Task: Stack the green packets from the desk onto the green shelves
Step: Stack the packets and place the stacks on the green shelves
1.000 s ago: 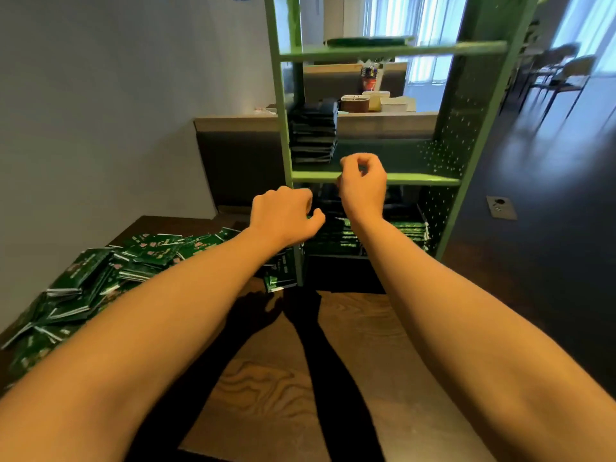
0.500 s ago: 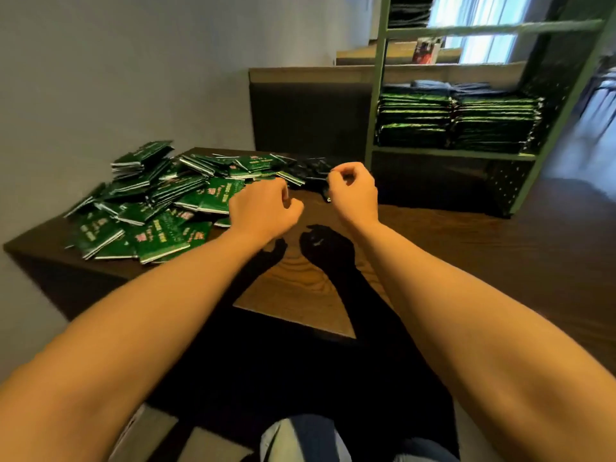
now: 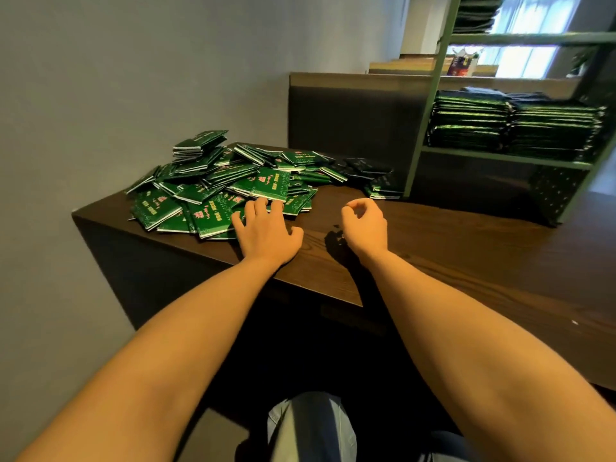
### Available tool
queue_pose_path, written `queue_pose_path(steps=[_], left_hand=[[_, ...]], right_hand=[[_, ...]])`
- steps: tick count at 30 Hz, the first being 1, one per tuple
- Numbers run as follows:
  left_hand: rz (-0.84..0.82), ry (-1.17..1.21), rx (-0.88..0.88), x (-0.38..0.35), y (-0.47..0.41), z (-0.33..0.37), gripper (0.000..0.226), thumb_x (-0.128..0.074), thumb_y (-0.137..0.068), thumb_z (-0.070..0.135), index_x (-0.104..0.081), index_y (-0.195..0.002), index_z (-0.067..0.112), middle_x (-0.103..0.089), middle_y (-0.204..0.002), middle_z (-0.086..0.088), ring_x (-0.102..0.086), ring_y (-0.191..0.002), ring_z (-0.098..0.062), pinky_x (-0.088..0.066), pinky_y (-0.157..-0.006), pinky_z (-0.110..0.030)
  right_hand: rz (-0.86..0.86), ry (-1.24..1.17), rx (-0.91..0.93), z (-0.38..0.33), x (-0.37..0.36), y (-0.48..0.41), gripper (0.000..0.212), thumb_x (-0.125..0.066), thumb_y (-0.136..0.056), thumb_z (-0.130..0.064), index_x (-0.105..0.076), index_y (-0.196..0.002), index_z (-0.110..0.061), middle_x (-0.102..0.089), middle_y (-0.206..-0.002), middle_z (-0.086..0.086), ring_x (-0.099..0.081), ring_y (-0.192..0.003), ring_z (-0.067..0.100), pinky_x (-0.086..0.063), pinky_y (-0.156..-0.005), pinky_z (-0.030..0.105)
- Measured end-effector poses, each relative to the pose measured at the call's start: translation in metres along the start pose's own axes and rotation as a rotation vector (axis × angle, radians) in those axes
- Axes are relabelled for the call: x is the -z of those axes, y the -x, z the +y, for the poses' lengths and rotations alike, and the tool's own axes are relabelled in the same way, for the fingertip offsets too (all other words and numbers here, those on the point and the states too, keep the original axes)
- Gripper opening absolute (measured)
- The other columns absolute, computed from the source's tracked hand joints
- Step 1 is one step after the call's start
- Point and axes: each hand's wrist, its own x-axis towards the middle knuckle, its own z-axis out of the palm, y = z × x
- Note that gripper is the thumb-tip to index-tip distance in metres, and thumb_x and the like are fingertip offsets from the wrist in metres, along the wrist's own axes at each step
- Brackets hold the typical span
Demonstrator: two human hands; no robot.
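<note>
A loose heap of green packets point(image 3: 226, 188) is seen at the left end of the desk point(image 3: 433, 248), spilled at all angles, with a few squared into a short pile at the desk's far left corner. A smaller, darker stack point(image 3: 383, 190) is seen at the desk's far edge. Beyond that edge the green shelves point(image 3: 500, 158) are found, already filled on one level with two neat stacks of packets point(image 3: 516, 128).

The left hand point(image 3: 266, 233) is laid flat over the desk, its fingers spread and nearly straight, the tips resting on the packets nearest the desk's front edge; nothing is gripped. The right hand point(image 3: 365, 225) is held just above the bare wood in the middle of the desk, its fingers loosely curled and empty.

The packets are judged to be thin, light and flat, with glossy wrappers that are likely to slide over one another. A bundle would best be gathered by the long edges, thumb above and fingers beneath, and squared against the desk before it is lifted. Too thick a bundle may fan out and slip. Much of the task is judged to be left.
</note>
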Motion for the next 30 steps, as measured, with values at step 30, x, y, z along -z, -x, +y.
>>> queue_pose_path(steps=[30], left_hand=[[-0.128,0.422,-0.182,-0.002,-0.004,0.011,0.022,-0.055,-0.088,0.020,-0.063,-0.109,0.020,-0.064,-0.109,-0.001,-0.062,-0.096,-0.026,-0.052,-0.083,-0.042]], right_hand=[[-0.076,0.042,-0.146,-0.011,-0.030,-0.039,0.030,-0.070,-0.090,-0.037,-0.049,-0.075,-0.021,-0.058,-0.074,-0.002,-0.064,-0.082,0.024,-0.049,-0.074,0.037]])
